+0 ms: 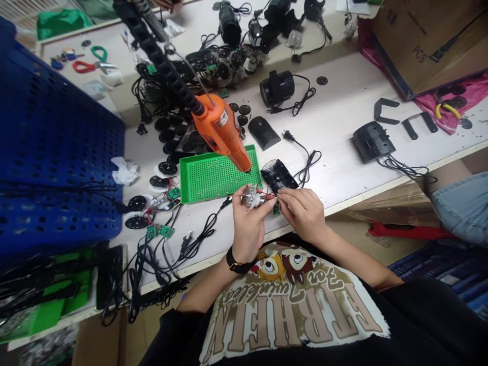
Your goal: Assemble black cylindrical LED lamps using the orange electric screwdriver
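The person's left hand (247, 223), a black wristwatch (236, 264) on its wrist, is closed around a small silvery metal motor part (251, 195) at the near edge of the white worktable (343, 127). The right hand (303, 211) pinches thin red wires (268, 195) running from that part, with a small green circuit board (276, 208) just beneath its fingertips. Above hangs an orange electric screwdriver (223, 132), tip down over a green perforated plastic tray (206, 178). A black plastic housing (280, 175) lies just beside the tray, a blue perforated crate (57, 152) stands at the left, and a brown cardboard box (419, 40) sits far right
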### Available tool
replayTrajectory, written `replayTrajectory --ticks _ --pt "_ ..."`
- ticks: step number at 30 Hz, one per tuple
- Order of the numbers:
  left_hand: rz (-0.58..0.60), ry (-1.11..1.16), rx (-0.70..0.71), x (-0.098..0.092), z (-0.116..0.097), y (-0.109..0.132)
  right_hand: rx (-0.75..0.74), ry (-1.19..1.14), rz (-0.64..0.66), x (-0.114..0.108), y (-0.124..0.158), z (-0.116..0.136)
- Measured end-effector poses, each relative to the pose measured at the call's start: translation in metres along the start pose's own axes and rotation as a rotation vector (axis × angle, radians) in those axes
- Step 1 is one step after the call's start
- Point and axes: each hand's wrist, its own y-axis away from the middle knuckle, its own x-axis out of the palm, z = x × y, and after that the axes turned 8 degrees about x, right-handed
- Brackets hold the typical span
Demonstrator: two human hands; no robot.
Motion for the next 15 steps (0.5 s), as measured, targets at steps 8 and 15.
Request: replayTrajectory --ticks 8,15 --pt "-0.025 -0.032 0.069 -0.0019 0.0033 0.0012 -0.03 -0.008 -0.003 0.0003 -0.0007 0.003" --pt "-0.041 -0.002 0.08 -0.0006 0.002 0.001 0.026 -0.016 -0.02 0.0056 -0.0041 0.0077"
